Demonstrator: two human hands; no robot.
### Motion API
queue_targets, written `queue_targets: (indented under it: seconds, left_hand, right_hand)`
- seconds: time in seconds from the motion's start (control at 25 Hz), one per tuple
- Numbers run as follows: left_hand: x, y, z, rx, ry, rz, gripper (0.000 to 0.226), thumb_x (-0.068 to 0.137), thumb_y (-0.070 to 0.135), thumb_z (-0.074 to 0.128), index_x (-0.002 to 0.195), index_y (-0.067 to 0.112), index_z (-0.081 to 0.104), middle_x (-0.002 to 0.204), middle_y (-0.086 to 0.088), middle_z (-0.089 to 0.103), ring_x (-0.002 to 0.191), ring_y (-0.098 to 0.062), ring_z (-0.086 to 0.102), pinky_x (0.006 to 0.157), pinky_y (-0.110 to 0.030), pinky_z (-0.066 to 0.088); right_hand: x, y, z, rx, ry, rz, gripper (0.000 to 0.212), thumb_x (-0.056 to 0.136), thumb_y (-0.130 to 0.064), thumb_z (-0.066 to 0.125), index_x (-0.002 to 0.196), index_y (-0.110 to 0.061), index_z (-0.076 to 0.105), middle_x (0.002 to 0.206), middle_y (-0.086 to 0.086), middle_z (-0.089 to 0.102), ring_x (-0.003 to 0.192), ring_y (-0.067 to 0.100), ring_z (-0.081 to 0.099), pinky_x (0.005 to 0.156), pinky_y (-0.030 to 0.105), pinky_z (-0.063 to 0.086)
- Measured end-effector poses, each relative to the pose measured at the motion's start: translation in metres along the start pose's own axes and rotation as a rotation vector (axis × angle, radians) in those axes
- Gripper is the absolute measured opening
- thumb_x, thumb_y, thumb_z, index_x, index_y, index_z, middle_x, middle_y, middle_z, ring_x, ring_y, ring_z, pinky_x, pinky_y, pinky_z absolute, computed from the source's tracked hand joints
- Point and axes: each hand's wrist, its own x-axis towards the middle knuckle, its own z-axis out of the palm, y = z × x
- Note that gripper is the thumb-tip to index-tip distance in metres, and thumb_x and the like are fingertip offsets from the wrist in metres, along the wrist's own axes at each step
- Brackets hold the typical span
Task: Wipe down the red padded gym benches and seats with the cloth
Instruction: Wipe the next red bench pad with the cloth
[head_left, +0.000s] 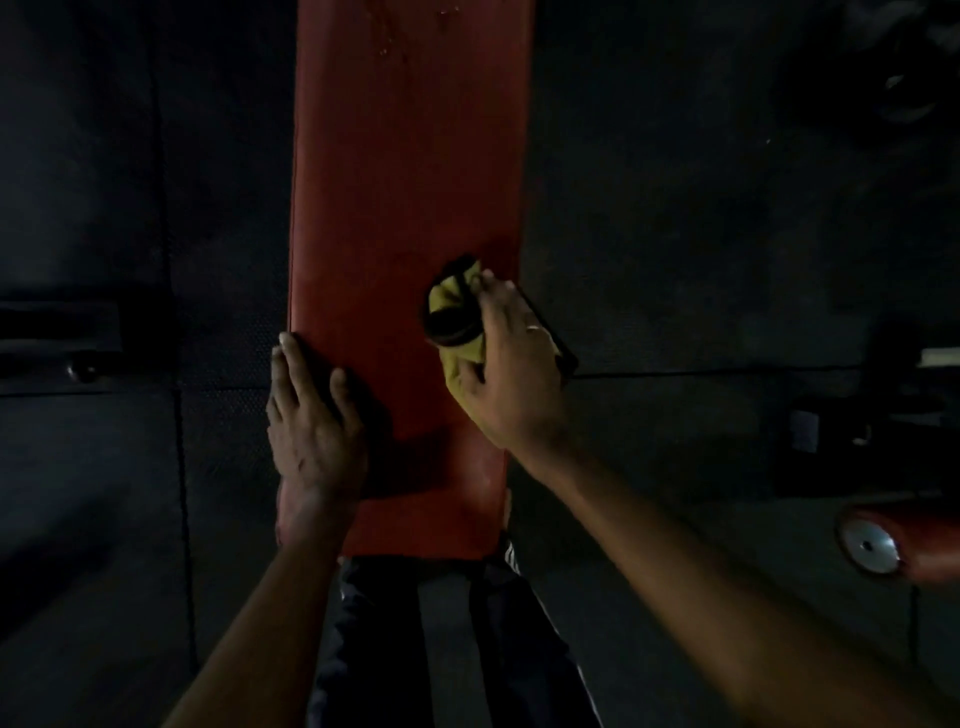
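Observation:
A long red padded bench (405, 171) runs away from me down the middle of the view. My right hand (506, 369) grips a bunched yellow cloth with black stripes (452, 317) and holds it against the bench's right side near the near end. My left hand (311, 415) rests flat on the bench's near left edge, fingers straight and pointing away. A few wet drops show on the pad at the far end (389, 36).
Dark rubber floor lies on both sides of the bench. A red roller pad with a silver end cap (872, 545) sticks in at the lower right. Dark gym equipment (904, 98) stands at the upper right, a black frame part (57, 338) at the left. My legs (415, 623) stand at the bench's near end.

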Motion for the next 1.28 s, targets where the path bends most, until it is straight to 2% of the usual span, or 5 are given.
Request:
queue_targets:
  seconds: [0.24,0.44,0.64,1.16,1.28]
  left_hand:
    - [0.001,-0.004,0.010,0.012,0.062,0.011,0.062,0.107,0.043,0.027,0.160,0.016,0.011,0.161,-0.019,0.026,0.140,-0.038,0.035,0.113,-0.052,0.029]
    - [0.004,-0.005,0.007,-0.024,0.000,0.000,0.065,0.104,0.047,0.023,0.161,0.019,0.008,0.161,-0.016,0.024,0.143,-0.035,0.032,0.115,-0.051,0.028]
    - [0.003,-0.010,0.006,-0.028,-0.017,-0.053,0.066,0.103,0.048,0.024,0.160,0.019,0.010,0.161,-0.014,0.026,0.142,-0.032,0.033,0.113,-0.050,0.029]
    - [0.002,-0.012,0.002,-0.092,-0.065,-0.039,0.066,0.102,0.045,0.033,0.159,0.014,0.018,0.159,-0.016,0.032,0.139,-0.034,0.041,0.109,-0.050,0.036]
    - [0.002,-0.013,0.002,-0.097,-0.073,-0.029,0.066,0.103,0.046,0.033,0.159,0.014,0.018,0.159,-0.015,0.032,0.139,-0.033,0.041,0.110,-0.050,0.036]
  right_hand:
    - [0.078,-0.010,-0.003,0.038,0.137,0.075,0.077,0.087,-0.039,0.071,0.148,-0.005,0.040,0.151,0.015,0.045,0.144,0.031,0.037,0.117,0.050,0.033]
    - [0.079,-0.016,-0.004,-0.233,-0.103,-0.396,0.072,0.090,-0.047,0.062,0.146,-0.007,0.044,0.152,0.011,0.046,0.145,0.028,0.036,0.119,0.049,0.031]
    - [0.111,-0.051,0.020,-0.123,0.143,-0.073,0.074,0.087,-0.044,0.070,0.146,-0.008,0.045,0.151,0.011,0.048,0.145,0.026,0.037,0.119,0.047,0.032]
    - [0.143,-0.135,0.047,-0.426,-0.461,-0.697,0.069,0.080,-0.042,0.076,0.139,-0.014,0.055,0.138,0.010,0.060,0.136,0.027,0.048,0.114,0.044,0.038]
    - [0.187,-0.134,0.037,-0.431,-0.317,-0.560,0.061,0.077,-0.053,0.074,0.127,-0.020,0.063,0.125,0.007,0.065,0.122,0.025,0.058,0.103,0.043,0.047]
